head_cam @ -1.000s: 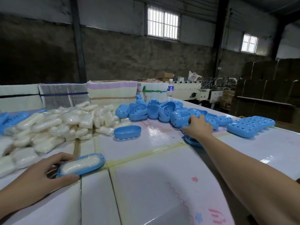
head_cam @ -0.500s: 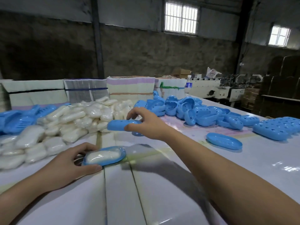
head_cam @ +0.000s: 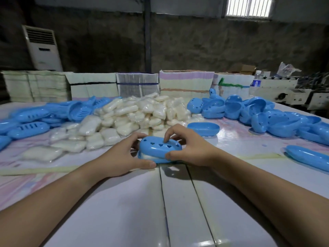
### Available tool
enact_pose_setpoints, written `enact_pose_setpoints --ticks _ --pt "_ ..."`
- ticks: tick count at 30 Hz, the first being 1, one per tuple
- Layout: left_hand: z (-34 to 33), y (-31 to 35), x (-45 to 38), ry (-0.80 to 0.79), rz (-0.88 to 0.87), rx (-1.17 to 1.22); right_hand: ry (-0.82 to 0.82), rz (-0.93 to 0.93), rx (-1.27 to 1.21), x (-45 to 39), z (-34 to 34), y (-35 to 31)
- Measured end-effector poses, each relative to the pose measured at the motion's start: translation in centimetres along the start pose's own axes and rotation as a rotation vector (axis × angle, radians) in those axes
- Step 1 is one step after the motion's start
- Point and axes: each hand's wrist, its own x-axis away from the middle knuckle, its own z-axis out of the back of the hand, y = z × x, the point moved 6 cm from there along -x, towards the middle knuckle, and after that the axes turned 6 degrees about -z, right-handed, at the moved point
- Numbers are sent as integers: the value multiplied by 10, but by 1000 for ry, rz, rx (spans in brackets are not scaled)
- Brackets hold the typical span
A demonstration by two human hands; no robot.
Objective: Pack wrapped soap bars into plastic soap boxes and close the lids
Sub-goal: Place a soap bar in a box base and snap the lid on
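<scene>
Pressing a lid (head_cam: 161, 146) down over a soap bar (head_cam: 146, 156) in its base, both hands are working near the middle of the table (head_cam: 178, 211); the bar is showing white through the gap, so the lid is not yet seated. Left hand (head_cam: 122, 157) is curling round the box's left end, thumb along the front edge, probably steadying it. Right hand (head_cam: 188, 148) is pinching the lid's right end, one fingertip on top, likely aligning it. One box is being handled, one open base (head_cam: 203, 128) is lying just beyond; soap pile (head_cam: 135, 116) and blue heaps are too many to count.
</scene>
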Motion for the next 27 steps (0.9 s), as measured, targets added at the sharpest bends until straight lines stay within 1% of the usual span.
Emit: enact_pose_setpoints --ticks 8,17,23,25,27 --pt "0 2 2 -25 -25 -34 -46 50 69 -1 -2 -5" --pt "6 -1 2 4 -3 -75 -117 62 168 3 -5 -5" --pt "3 2 5 -20 -61 -73 -89 118 231 4 -4 -8" --pt "1 5 6 -33 -90 -54 -76 111 253 3 -4 -8" --pt "3 7 5 -14 -112 -69 -60 102 257 2 -3 -8"
